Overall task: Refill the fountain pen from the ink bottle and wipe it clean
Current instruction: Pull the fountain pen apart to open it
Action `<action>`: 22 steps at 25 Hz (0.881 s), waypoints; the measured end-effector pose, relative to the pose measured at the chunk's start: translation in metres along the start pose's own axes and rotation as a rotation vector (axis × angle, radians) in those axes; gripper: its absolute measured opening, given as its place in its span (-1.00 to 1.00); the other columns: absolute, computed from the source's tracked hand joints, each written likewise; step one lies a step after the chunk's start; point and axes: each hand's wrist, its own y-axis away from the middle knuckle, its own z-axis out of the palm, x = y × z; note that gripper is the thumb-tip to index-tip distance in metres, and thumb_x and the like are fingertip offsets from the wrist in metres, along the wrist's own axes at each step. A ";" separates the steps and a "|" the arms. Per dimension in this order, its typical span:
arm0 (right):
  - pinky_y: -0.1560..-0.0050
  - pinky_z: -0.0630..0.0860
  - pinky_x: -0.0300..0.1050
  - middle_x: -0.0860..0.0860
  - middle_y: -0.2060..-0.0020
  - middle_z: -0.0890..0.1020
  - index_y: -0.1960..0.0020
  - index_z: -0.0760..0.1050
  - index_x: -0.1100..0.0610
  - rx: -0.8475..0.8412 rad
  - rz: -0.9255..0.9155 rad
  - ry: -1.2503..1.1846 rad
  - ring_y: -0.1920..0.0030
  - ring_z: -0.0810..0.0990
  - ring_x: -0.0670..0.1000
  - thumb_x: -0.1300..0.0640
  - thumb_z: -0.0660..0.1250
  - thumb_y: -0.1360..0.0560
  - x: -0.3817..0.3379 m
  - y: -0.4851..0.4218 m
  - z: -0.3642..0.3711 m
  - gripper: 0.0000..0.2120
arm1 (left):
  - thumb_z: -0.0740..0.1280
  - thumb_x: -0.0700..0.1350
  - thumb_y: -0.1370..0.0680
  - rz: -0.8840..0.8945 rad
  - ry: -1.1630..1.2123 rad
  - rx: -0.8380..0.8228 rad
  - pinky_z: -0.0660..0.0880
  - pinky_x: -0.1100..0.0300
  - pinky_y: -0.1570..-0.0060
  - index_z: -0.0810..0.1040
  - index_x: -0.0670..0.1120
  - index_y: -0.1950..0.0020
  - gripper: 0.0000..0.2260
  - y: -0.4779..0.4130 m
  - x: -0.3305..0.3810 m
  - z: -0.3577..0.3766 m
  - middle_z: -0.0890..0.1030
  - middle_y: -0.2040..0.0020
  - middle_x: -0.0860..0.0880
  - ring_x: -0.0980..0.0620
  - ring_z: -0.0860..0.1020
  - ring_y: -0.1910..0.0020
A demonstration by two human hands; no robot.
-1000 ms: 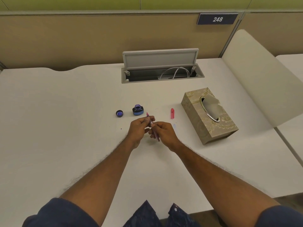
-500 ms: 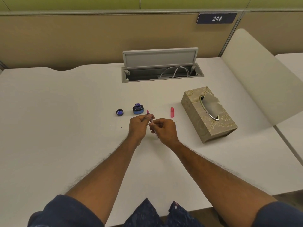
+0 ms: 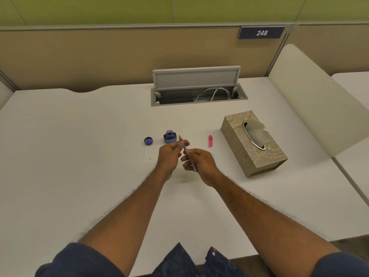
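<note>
A slim pink fountain pen (image 3: pixel 187 153) is held between both hands above the white desk (image 3: pixel 79 156), its tip pointing away towards the ink bottle. My left hand (image 3: pixel 169 154) pinches the front section near the tip. My right hand (image 3: pixel 201 162) grips the rear of the barrel. The open ink bottle (image 3: pixel 170 136), dark blue with a blue label, stands just beyond my left hand. Its dark round cap (image 3: pixel 148 140) lies to the bottle's left. The pink pen cap (image 3: pixel 210 140) lies on the desk to the right of the hands.
A gold patterned tissue box (image 3: pixel 253 144) with a tissue sticking up sits at the right. An open cable hatch (image 3: pixel 197 90) with white cables is at the back centre. A beige partition runs behind; a rounded divider panel (image 3: pixel 315 100) stands at the right.
The hands have stayed together near the ink bottle with the pen between them. The pen's rear end shows more below my right hand's fingers than half a second ago.
</note>
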 end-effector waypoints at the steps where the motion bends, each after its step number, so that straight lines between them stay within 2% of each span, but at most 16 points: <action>1: 0.09 0.62 -0.04 0.16 0.15 0.67 -0.04 0.52 0.24 0.020 -0.018 -0.005 0.27 0.62 0.06 0.12 0.30 -0.57 -0.001 0.000 0.000 -0.83 | 0.24 -0.07 -0.61 0.009 -0.010 -0.003 0.49 0.23 0.01 0.67 -0.06 0.01 -0.79 0.001 0.001 0.000 0.67 0.02 0.07 0.11 0.58 -0.01; 4: 0.11 0.61 -0.02 0.17 0.15 0.67 -0.10 0.44 0.22 0.040 -0.012 -0.053 0.30 0.61 0.06 0.13 0.38 -0.52 -0.005 0.001 0.000 -0.76 | 0.24 -0.08 -0.61 0.019 -0.003 -0.007 0.49 0.22 -0.01 0.67 -0.09 -0.02 -0.78 0.003 0.006 0.002 0.67 0.02 0.09 0.12 0.58 -0.03; 6: 0.15 0.61 -0.06 0.15 0.14 0.68 -0.16 0.50 0.22 0.018 -0.003 -0.039 0.30 0.61 0.04 0.05 0.27 -0.59 -0.008 0.004 0.001 -0.73 | 0.24 -0.08 -0.61 0.019 -0.011 -0.001 0.48 0.26 0.04 0.67 -0.11 -0.03 -0.77 0.004 0.008 0.003 0.67 0.02 0.07 0.11 0.59 -0.01; 9: 0.15 0.60 -0.09 0.13 0.16 0.67 -0.11 0.59 0.24 0.002 -0.037 -0.005 0.30 0.60 0.02 0.06 0.12 -0.65 -0.009 0.007 -0.001 -0.67 | 0.24 -0.06 -0.60 0.032 -0.025 0.002 0.50 0.24 0.02 0.68 -0.09 -0.01 -0.77 0.003 0.010 0.001 0.67 0.02 0.03 0.04 0.59 0.00; 12: 0.14 0.62 -0.10 0.14 0.16 0.66 -0.06 0.55 0.25 0.046 -0.078 0.029 0.30 0.61 0.02 0.13 0.29 -0.57 -0.010 0.004 -0.002 -0.81 | 0.23 -0.07 -0.61 0.041 -0.041 -0.009 0.48 0.23 0.01 0.67 -0.09 -0.04 -0.77 0.002 0.015 0.001 0.66 -0.01 0.07 0.07 0.58 -0.06; 15: 0.12 0.62 -0.10 0.15 0.17 0.64 -0.12 0.47 0.24 0.046 -0.059 0.002 0.29 0.63 0.03 0.16 0.40 -0.50 -0.013 0.000 0.001 -0.75 | 0.23 -0.06 -0.61 0.030 -0.060 -0.009 0.49 0.16 -0.10 0.66 -0.10 -0.09 -0.76 -0.001 0.016 0.002 0.65 -0.05 0.04 0.04 0.57 -0.11; 17: 0.08 0.61 -0.06 0.14 0.12 0.67 -0.14 0.51 0.21 0.013 -0.026 -0.023 0.24 0.63 0.06 0.08 0.30 -0.57 -0.013 -0.002 0.002 -0.76 | 0.23 -0.05 -0.61 0.025 -0.065 -0.011 0.50 0.11 -0.15 0.66 -0.10 -0.09 -0.76 -0.005 0.014 0.001 0.66 -0.07 0.00 0.00 0.58 -0.12; 19: 0.09 0.61 -0.07 0.14 0.10 0.69 -0.09 0.59 0.20 -0.015 -0.007 -0.023 0.22 0.64 0.08 0.03 0.15 -0.63 -0.012 -0.003 0.003 -0.69 | 0.22 -0.04 -0.61 0.020 -0.066 0.000 0.51 0.10 -0.15 0.67 -0.09 -0.06 -0.76 -0.009 0.012 -0.001 0.66 -0.04 0.00 -0.01 0.59 -0.09; 22: 0.06 0.62 -0.06 0.15 0.10 0.70 -0.02 0.61 0.18 -0.016 -0.026 0.003 0.21 0.65 0.08 0.06 0.18 -0.63 -0.009 -0.007 0.003 -0.72 | 0.22 -0.06 -0.61 0.021 -0.066 -0.002 0.51 0.13 -0.12 0.67 -0.07 -0.03 -0.76 -0.012 0.010 -0.004 0.66 -0.03 0.01 0.01 0.59 -0.08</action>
